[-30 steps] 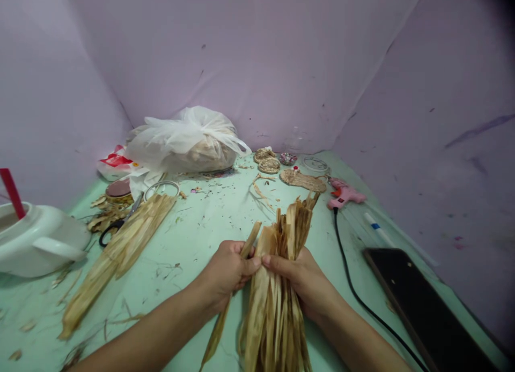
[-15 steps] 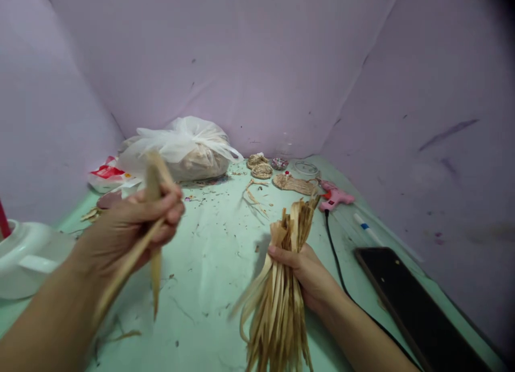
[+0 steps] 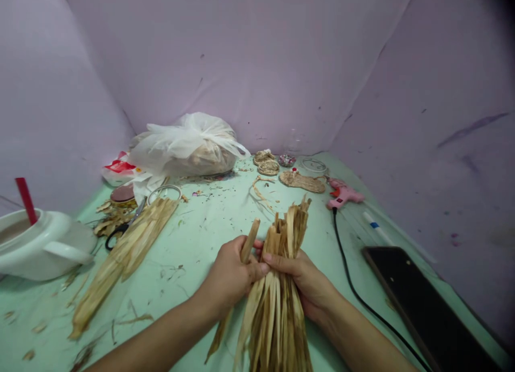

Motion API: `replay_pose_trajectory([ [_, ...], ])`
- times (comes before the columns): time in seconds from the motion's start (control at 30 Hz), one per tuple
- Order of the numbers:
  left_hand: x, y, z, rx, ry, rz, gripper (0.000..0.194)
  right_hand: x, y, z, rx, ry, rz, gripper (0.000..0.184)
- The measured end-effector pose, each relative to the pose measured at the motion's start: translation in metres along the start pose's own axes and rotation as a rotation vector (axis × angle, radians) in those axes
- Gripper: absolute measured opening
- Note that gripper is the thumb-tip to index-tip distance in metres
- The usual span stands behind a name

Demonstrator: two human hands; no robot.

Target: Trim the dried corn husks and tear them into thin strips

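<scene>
My right hand [image 3: 300, 281] is wrapped round a bundle of dried straw-coloured leaf strips [image 3: 281, 307] that fans out above and below the fist. Right beside it, my left hand [image 3: 231, 275] pinches a single strip [image 3: 249, 240] at the bundle's left edge; the strip's lower end hangs down under the hand. The two hands touch over the green table [image 3: 209, 216]. A separate pile of strips [image 3: 124, 254] lies flat to the left, apart from both hands.
At the far left stands a white pot [image 3: 44, 246] with a red stick. Scissors [image 3: 120, 227] lie by the pile. A tied white plastic bag [image 3: 189, 144] sits at the back. Woven pieces [image 3: 301, 181], a pink glue gun [image 3: 344, 195] with black cord, and a dark tablet [image 3: 422, 302] occupy the right.
My left hand, which had carried one strip out to the left, has come back to the bundle and now pinches another strip at its edge. The right hand kept hold of the bundle.
</scene>
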State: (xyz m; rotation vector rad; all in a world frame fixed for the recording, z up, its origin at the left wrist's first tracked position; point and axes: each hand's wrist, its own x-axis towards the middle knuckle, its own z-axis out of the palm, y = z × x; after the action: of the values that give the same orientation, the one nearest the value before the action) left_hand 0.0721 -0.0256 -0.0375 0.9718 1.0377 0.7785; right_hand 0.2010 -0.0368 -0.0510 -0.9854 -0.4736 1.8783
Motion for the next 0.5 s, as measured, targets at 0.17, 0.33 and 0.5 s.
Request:
replay_pose_trajectory([
  [0.17,0.001,0.001,-0.005,-0.01,-0.008,-0.121,0.044,-0.001,-0.004,-0.004,-0.055,0.037,0.007,0.021],
  [0.33,0.004,0.0,-0.014,-0.072,0.031,-0.102,0.038,0.001,-0.012,-0.007,-0.088,0.13,-0.038,0.03],
  [0.5,0.003,-0.003,-0.009,-0.076,0.083,-0.176,0.017,0.003,-0.007,-0.006,-0.178,0.122,-0.084,0.033],
])
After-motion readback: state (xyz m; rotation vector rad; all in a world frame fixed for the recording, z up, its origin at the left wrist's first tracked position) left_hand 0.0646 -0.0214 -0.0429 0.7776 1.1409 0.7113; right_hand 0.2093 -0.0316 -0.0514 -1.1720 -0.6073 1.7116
